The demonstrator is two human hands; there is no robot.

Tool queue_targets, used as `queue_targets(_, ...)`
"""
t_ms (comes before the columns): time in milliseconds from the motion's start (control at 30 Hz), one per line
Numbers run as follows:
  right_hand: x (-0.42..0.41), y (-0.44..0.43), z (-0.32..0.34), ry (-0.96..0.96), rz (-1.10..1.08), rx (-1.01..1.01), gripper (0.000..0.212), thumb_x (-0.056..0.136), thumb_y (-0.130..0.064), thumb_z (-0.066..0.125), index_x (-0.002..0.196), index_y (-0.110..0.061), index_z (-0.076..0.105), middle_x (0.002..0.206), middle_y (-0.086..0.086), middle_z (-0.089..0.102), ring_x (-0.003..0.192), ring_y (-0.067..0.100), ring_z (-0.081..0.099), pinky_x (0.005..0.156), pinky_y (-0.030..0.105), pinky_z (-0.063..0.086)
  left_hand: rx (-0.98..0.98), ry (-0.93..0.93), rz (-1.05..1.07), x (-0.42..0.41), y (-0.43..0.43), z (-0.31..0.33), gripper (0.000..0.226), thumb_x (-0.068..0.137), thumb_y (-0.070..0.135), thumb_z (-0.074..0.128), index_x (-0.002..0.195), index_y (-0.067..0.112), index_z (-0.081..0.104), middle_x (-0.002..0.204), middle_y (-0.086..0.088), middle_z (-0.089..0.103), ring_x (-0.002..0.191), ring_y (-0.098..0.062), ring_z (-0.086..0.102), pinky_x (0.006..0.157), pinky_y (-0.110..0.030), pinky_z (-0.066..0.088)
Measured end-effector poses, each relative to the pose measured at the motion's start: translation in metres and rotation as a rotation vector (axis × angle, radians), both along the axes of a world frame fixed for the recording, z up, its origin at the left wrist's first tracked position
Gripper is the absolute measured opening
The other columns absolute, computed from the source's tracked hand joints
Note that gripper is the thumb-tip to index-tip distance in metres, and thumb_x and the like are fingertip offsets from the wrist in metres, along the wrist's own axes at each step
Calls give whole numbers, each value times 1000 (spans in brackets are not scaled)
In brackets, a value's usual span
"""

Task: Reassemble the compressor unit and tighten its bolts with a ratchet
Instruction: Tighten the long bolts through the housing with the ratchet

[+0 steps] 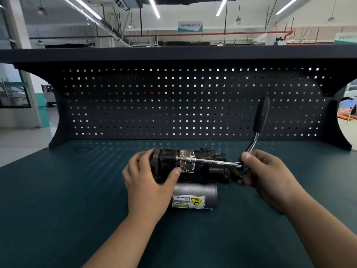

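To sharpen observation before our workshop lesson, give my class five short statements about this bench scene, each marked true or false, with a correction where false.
1. The left hand grips the left end of the compressor. True.
2. The right hand holds the ratchet at its head end. True.
3. The ratchet's black grip lies flat on the bench. False: it stands up, tilted, in front of the pegboard.
4. A silver extension bar runs along the compressor's top. True.
5. The yellow warning label is stuck on the pegboard. False: the warning label is on the grey cylinder on the side of the compressor nearest the person.
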State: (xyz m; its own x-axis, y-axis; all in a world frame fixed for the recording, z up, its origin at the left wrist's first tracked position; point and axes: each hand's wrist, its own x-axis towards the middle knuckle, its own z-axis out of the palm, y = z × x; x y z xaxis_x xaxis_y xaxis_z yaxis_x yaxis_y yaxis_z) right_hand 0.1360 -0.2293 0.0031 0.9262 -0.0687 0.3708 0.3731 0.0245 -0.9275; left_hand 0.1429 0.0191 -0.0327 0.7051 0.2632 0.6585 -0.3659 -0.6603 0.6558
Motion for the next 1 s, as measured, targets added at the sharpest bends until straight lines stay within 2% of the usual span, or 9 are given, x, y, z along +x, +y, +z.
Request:
queue_targets(133,4,-6,-5,-97,-11,-4,17,74,-12,74,79,-27,70,80,-1,72,75,15,68,69,25,55,1,-2,-13,0,1,0,75,70,66,57,134,31,38,133,15,28,127,-11,20,102,-51,39)
queue_targets(233,6,7,-10,-88,55,109,20,66,-31,71,85,-31,74,93,0,71,89,18,64,84,35,51,2,-4,-16,1,4,1,76,67,70,58,132,35,38,128,19,29,121,-6,21,98,-44,41)
queue_targets(333,9,31,-10,-19,98,296,29,66,-40,68,93,-30,74,104,-4,73,96,14,67,85,34,49,61,20,-17,5,16,7,84,59,77,59,132,41,41,119,24,32,108,0,18,92,-32,36)
queue_targets(433,13,43,-5,41,88,462,49,65,-39,69,112,-26,64,110,-1,73,103,17,69,93,39,49,99,69,-64,8,31,17,96,50,86,51,137,46,39,109,30,36,104,2,18,89,-26,29)
queue_targets(500,12,45,-3,53,76,497,53,65,-37,69,116,-21,61,110,5,73,105,20,68,98,42,47,77,100,-111,9,34,23,99,46,87,51,137,51,35,107,29,37,106,3,19,90,-26,28)
queue_targets(600,11,42,-4,44,75,448,50,71,-29,75,117,-16,61,111,11,72,106,23,68,93,40,48,57,137,-154,7,28,25,96,49,79,63,136,58,27,108,25,33,104,4,16,93,-28,26)
queue_targets(767,15,29,-2,65,173,381,46,78,-30,68,121,-14,59,117,10,70,108,23,68,84,40,49,12,75,-182,1,21,20,72,57,68,68,116,74,29,106,39,27,101,4,18,93,-27,26)
queue_targets(933,16,28,4,149,204,468,54,71,-33,62,120,-11,57,116,9,71,104,21,69,80,39,49,11,41,-190,-3,15,20,59,56,66,67,107,73,39,101,36,29,100,1,20,94,-26,26)
queue_targets(1000,13,27,3,132,168,435,48,73,-28,64,116,-10,58,113,9,72,102,21,70,78,40,51,23,66,-212,-3,16,23,58,56,65,69,105,73,40,102,32,32,102,1,21,95,-26,26)
